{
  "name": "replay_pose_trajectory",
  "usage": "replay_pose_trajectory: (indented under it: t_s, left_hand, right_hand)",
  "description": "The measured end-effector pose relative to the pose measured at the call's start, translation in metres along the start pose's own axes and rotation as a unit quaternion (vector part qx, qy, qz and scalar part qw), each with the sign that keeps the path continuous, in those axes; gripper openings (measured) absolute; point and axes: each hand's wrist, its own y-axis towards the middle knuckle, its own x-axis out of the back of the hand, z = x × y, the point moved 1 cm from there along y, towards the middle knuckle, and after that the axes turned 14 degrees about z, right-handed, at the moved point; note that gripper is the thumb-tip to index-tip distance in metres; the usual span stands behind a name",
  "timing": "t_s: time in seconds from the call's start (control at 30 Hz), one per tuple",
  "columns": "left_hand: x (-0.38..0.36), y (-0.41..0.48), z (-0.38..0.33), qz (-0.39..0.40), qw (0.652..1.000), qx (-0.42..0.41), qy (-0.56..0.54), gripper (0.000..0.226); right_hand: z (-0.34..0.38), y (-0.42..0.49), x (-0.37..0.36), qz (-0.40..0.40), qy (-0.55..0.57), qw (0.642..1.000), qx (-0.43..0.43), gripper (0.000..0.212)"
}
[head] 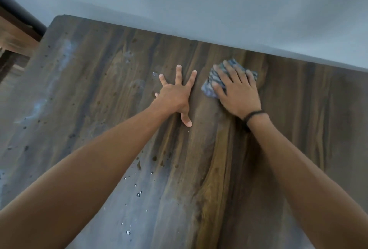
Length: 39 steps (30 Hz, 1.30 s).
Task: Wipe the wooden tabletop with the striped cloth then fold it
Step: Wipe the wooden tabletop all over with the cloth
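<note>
Now wiping: the right hand [238,91] presses the bunched striped cloth [209,87] onto the wooden tabletop [298,129], just right of the left hand [175,95].
Both hands lie flat with fingers spread, curled round nothing. Droplets [138,194] sit nearer the person than the left hand, so long overlapping strokes toward them under even palm pressure should work best.

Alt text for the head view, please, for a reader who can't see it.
A right hand presses a bunched striped cloth on a wooden tabletop near its far edge. The left hand rests beside it, fingers spread; water droplets dot the wood nearer the camera.
</note>
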Motion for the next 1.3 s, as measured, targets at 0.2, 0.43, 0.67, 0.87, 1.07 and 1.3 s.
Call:
replay_pose_trajectory:
  t_s: [0.2,0.43,0.67,0.87,1.07,1.3]
  left_hand:
    - [0.001,-0.001,0.001,-0.005,1.0,0.002,-0.005,0.161]
    - [0.0,-0.004,0.004,-0.014,1.0,-0.002,-0.005,0.16]
    - [-0.001,-0.005,0.003,-0.019,1.0,0.0,0.006,0.161]
    - [-0.002,-0.003,0.002,-0.008,1.0,-0.003,-0.003,0.162]
    - [0.002,-0.004,0.0,-0.003,1.0,0.001,-0.003,0.163]
    - [0.002,-0.003,0.0,-0.002,1.0,0.003,-0.006,0.163]
  right_hand:
    - [-0.025,0.025,0.017,-0.048,0.081,0.976,-0.195,0.059]
    - [-0.027,0.034,0.021,-0.041,0.078,0.982,-0.169,0.059]
    - [-0.027,0.017,0.012,-0.052,0.02,0.994,-0.096,0.058]
    - [-0.006,0.012,0.0,-0.041,0.003,0.999,-0.029,0.059]
    - [0.012,0.008,-0.004,-0.038,0.042,0.991,-0.124,0.058]
    - [0.003,-0.007,-0.007,-0.09,0.07,0.976,-0.187,0.057]
